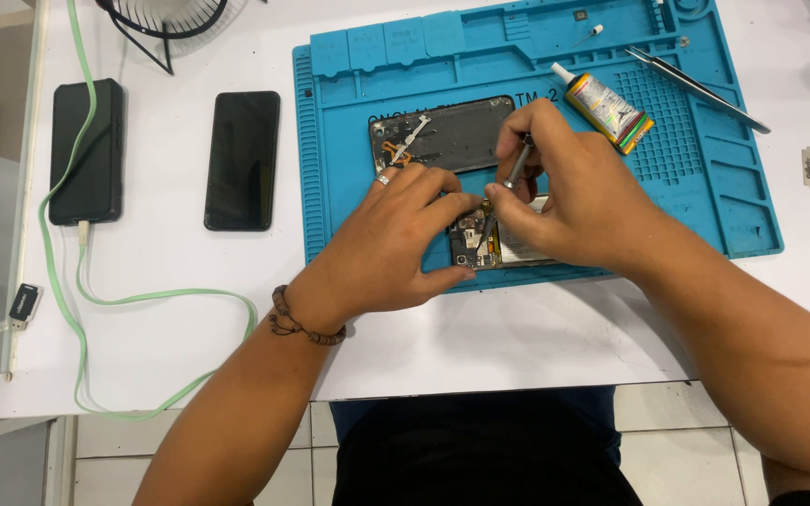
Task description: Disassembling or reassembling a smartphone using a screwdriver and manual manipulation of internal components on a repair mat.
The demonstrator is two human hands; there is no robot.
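Opened phone (480, 245) lies on the blue repair mat (705, 187), near its front edge, mostly hidden under my hands. Its back is already off: circuit board and what looks like the battery show between my fingers. A grey back panel or frame (452, 131) lies just behind it on the mat, with a small metal bracket and an orange flex part on top of it. So I judge the opening done and the work now inside, at the board near the phone's top end. Whether parts are coming out or going in, I cannot tell.

My right hand (564, 206) has its grip closed on a thin screwdriver (510, 183), tip down onto the board. My left hand (396, 244) presses on the phone's left side, thumb and forefinger pinched at the same spot as the tip; whether they hold a small part I cannot tell.

Count:
- phones, opened: one
- phones, whole, dark screen up: one (242, 159), on the white tabletop (480, 347) left of the mat
- black power bank (87, 150) with one green cable (142, 300): one
- glue tube (607, 108): one, on the mat
- tweezers (696, 89): one pair
- fan (161, 23): one, partly in view
- small USB adapter (24, 303): one, at the left edge
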